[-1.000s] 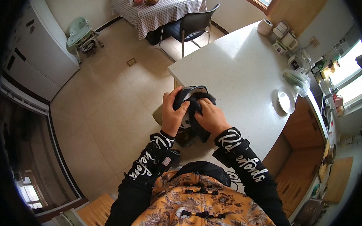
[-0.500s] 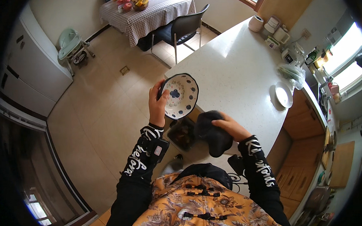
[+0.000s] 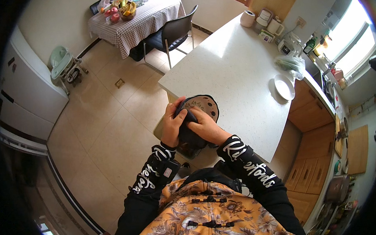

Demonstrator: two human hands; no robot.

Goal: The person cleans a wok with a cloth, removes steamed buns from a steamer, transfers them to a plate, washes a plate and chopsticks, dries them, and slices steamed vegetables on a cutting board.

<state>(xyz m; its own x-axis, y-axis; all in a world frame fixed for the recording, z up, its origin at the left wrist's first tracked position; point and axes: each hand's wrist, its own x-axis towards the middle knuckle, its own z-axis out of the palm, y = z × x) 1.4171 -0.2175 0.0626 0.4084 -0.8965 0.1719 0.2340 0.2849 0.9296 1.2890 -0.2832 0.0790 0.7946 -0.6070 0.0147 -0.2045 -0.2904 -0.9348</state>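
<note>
A scalloped bowl (image 3: 207, 104), pale inside with dark blue spots and a dark rim, is held up at the near left corner of the counter. My left hand (image 3: 171, 125) is closed around its left side, thumb over the rim. A dark cloth (image 3: 189, 136) is bunched in my right hand (image 3: 208, 128), which presses it against the inside of the bowl near the left thumb. The cloth hangs below both hands. My fingers and the cloth hide the bowl's near part.
The white counter (image 3: 232, 73) extends away, with a white plate (image 3: 284, 87) and a bagged green vegetable (image 3: 290, 63) on its right side. Small appliances stand at the far end. A chair (image 3: 178, 29) and a checked-cloth table (image 3: 150, 16) are beyond. Below my hands is an open container (image 3: 158, 129).
My right hand has brought the dark cloth up and left into the bowl. The bowl is lower and tilted, and my left thumb now touches the cloth. The view has shifted slightly.
</note>
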